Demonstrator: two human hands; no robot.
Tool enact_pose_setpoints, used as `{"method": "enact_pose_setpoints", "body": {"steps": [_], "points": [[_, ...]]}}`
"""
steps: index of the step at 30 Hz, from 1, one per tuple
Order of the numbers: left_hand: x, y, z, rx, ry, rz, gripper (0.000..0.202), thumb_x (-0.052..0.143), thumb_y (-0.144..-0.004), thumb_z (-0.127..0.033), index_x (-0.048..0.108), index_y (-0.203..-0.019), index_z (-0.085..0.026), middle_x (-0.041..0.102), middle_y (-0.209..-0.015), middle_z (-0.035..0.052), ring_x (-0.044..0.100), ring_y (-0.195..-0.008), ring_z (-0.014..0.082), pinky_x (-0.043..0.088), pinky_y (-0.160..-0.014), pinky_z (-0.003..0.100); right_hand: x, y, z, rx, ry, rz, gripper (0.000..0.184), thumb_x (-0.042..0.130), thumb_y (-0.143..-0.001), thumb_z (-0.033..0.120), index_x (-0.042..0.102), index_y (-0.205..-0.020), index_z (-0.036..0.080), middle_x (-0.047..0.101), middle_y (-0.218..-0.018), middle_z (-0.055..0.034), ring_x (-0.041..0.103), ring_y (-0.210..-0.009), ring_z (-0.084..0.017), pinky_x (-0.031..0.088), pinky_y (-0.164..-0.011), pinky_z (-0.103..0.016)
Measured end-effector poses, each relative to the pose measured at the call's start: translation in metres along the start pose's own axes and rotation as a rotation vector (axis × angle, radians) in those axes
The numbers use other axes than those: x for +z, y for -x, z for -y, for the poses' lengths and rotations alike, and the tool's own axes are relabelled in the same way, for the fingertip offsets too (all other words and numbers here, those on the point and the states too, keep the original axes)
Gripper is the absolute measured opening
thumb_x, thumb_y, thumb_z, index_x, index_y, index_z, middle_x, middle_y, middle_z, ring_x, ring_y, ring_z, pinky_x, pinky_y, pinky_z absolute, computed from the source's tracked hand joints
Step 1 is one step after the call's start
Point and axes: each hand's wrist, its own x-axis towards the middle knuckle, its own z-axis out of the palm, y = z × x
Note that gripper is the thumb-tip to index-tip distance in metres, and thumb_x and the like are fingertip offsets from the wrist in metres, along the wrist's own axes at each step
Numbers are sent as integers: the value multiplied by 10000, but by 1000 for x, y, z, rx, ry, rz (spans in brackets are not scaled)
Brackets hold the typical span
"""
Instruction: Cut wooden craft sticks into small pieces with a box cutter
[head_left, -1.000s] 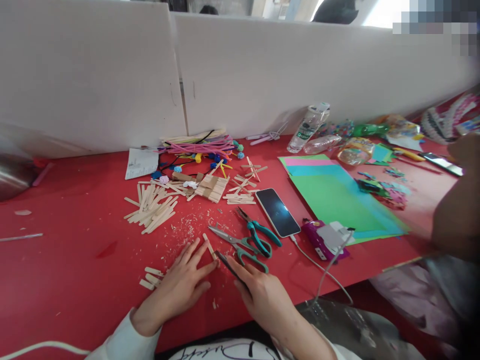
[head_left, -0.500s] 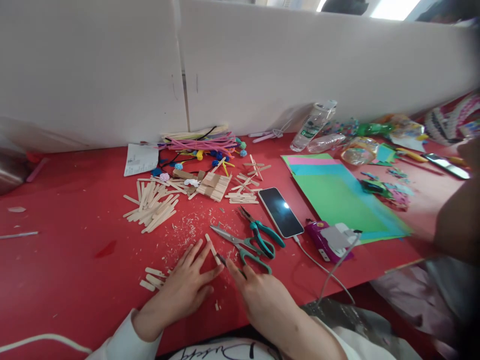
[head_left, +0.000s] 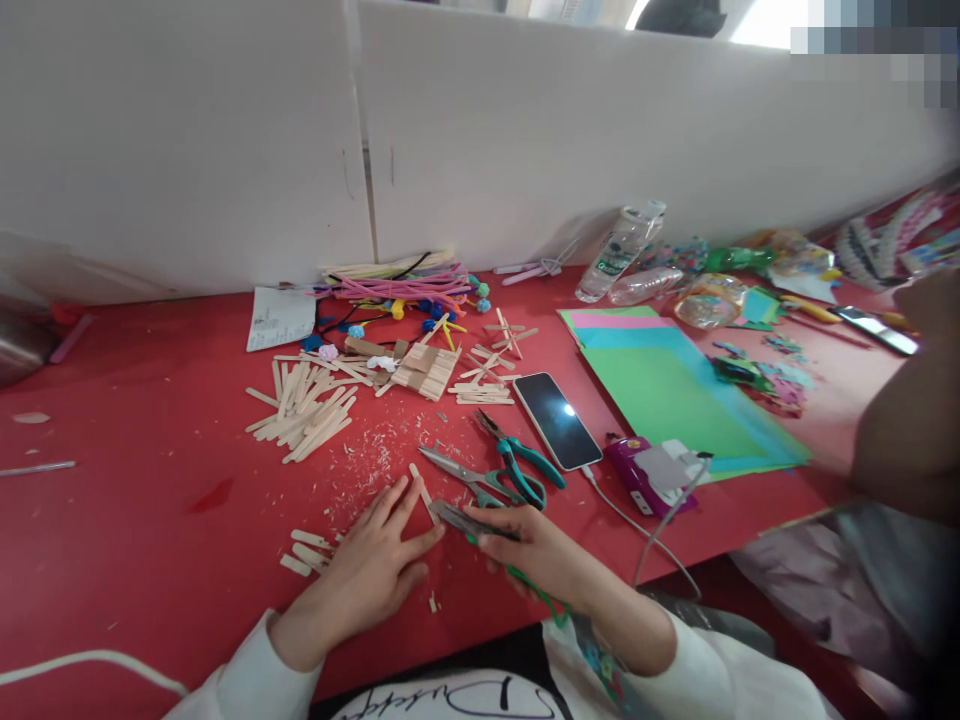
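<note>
While the right hand (head_left: 529, 545) is clasping a knife (head_left: 459, 519) pointing toward ten o'clock, the left hand (head_left: 381, 565) is resting, fingers spread, against the wooden stick (head_left: 424, 493) at its one o'clock; excess pressure could be sending the knife skidding into those fingers.

Lettering in my view, none of it readable with certainty. At six o'clock, the front of my shirt (head_left: 450, 700) carries large black script on white, cut by the lower edge; I cannot spell it out. Toward two o'clock, a bottle (head_left: 631, 228) wears a green label (head_left: 615, 257) with pale lettering, too small for me to name a brand. Between nine and ten o'clock, a white slip (head_left: 281, 318) shows fine dark print, illegible at this size. At four o'clock, a purple box (head_left: 628, 462) bears a white patch (head_left: 641, 502) whose marks I cannot make out.
</note>
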Motion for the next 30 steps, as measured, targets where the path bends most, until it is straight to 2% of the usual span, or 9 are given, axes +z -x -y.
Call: {"method": "enact_pose_setpoints", "body": {"steps": [1, 3, 5, 7, 9, 12, 21, 26, 30], "points": [[-1, 0, 0, -6, -3, 2, 540, 576, -808, -144, 473, -1296, -353, 185, -1519, 61, 177, -1357, 374, 341, -1008, 561, 2, 0, -1, 5, 1, -3, 493, 440, -846, 316, 515, -1292, 119, 558, -551, 36, 449, -361, -76, 397, -382, -200], [-2, 0, -1, -17, -6, 10, 516, 557, -823, -148, 481, -1287, -361, 195, -1517, 50, 176, -1358, 369, 340, -1007, 564, 5, 3, 1, -4, -1, -20, 498, 442, -845, 318, 510, -1294, 112, 604, -617, 7, 525, -425, -103, 447, -426, -225], [-2, 1, -1, -19, -5, 11, 525, 548, -832, -156, 457, -1304, -368, 194, -1518, 51, 174, -1359, 368, 336, -1008, 564, 8, 8, 6, -72, 55, -70, 473, 452, -829, 251, 531, -1279, 127, 686, -834, -63, 648, -699, -180, 520, -628, -295], [-2, 1, -1, -17, -5, 6, 543, 547, -832, -155, 435, -1319, -367, 185, -1520, 57, 177, -1359, 364, 331, -1013, 559, 11, 13, 11, -167, 212, -137, 475, 448, -802, 165, 547, -1267, 150, 675, -1067, -105, 615, -1001, -238, 478, -845, -348], [-1, 2, -2, -19, -11, 1, 548, 549, -827, -145, 437, -1319, -361, 180, -1520, 62, 179, -1360, 359, 326, -1018, 552, 13, 17, 15, -214, 424, -186, 503, 430, -788, 118, 537, -1277, 157, 662, -1119, -125, 581, -1088, -256, 453, -899, -368], [-1, 2, -2, -19, -20, 2, 551, 548, -828, -136, 437, -1320, -357, 192, -1516, 75, 185, -1358, 357, 327, -1019, 550, 16, 20, 17, -163, 642, -189, 526, 426, -797, 113, 493, -1315, 168, 685, -1051, -132, 641, -981, -265, 512, -799, -368], [1, 1, -2, -9, -17, -12, 579, 550, -824, -131, 409, -1338, -356, 207, -1510, 85, 188, -1359, 355, 317, -1026, 549, 17, 20, 32, -122, 943, -128, 553, 441, -811, 116, 428, -1359, 193, 690, -1023, -132, 674, -885, -237, 521, -689, -289], [4, 1, -3, -22, -15, -18, 595, 558, -807, -120, 416, -1330, -368, 198, -1517, 51, 199, -1356, 351, 340, -1008, 556, 12, 13, 54, -117, 1135, 37, 609, 459, -769, 94, 384, -1373, 90, 698, -964, -176, 687, -798, -246, 498, -572, -274], [6, 1, -2, -10, -1, -19, 590, 559, -810, -136, 412, -1336, -360, 185, -1520, 66, 199, -1353, 361, 340, -1006, 554, 2, 5, 70, -163, 1134, 119, 580, 486, -715, 63, 469, -1292, 7, 705, -875, -209, 689, -743, -287, 470, -523, -304]]}}
